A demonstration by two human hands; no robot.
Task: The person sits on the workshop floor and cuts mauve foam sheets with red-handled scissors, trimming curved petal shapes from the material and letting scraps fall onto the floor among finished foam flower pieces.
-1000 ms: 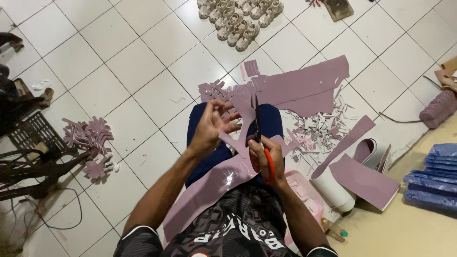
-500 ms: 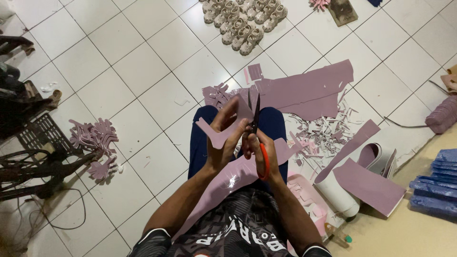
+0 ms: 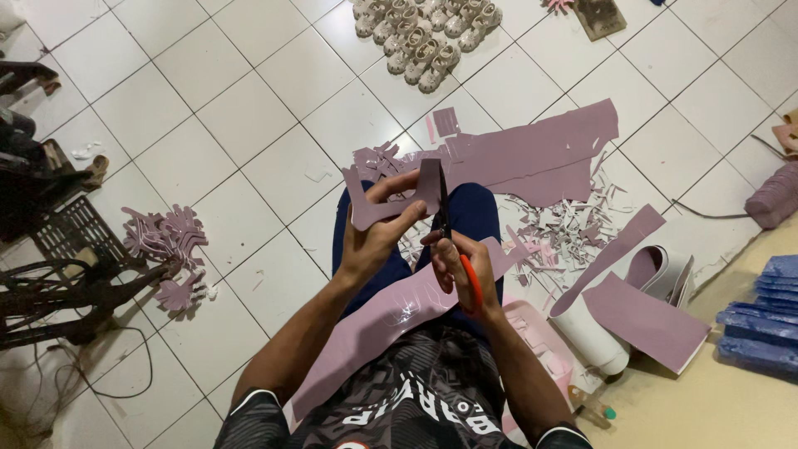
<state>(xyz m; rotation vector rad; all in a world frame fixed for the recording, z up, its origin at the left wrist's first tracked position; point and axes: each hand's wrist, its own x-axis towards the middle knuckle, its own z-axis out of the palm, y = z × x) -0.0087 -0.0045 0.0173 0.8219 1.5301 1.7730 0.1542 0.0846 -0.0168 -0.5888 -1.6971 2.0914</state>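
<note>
White glazed floor tiles point(image 3: 249, 108) with dark grout lines all around, glossy and littered; at the far right, a strip of plain yellowish floor point(image 3: 715, 399).

Left hand point(image 3: 374, 237) closed on a flat mauve cut-out piece of thin, leathery sheet point(image 3: 391, 199), pinched between thumb and fingers and held up over the lap. Right hand point(image 3: 461, 266) just beside it, fingers through the orange handles of dark-bladed scissors point(image 3: 453, 241), blades rising to the right edge of the piece. Below both hands, a long mauve strip of the same smooth sheet point(image 3: 374, 324) draped across dark blue trousers point(image 3: 474, 212) and a black patterned shirt.

Beyond the hands, a large irregular mauve sheet with cut-away edges point(image 3: 532, 154) lying flat on the tiles. To the right of the right hand, a scatter of thin pale offcuts point(image 3: 565, 233), then a curved mauve strip point(image 3: 611, 254), a white roll of sheet with mauve facing point(image 3: 657, 291) and stacked blue sheets point(image 3: 769, 320). Well to the left of the left hand, a heap of finished mauve branching cut-outs point(image 3: 166, 245), and past it a black grid crate and dark metal frame with cables point(image 3: 58, 266). Far ahead, rows of pale beige sandal pieces point(image 3: 424, 33). Nothing between hands and piece.
</note>
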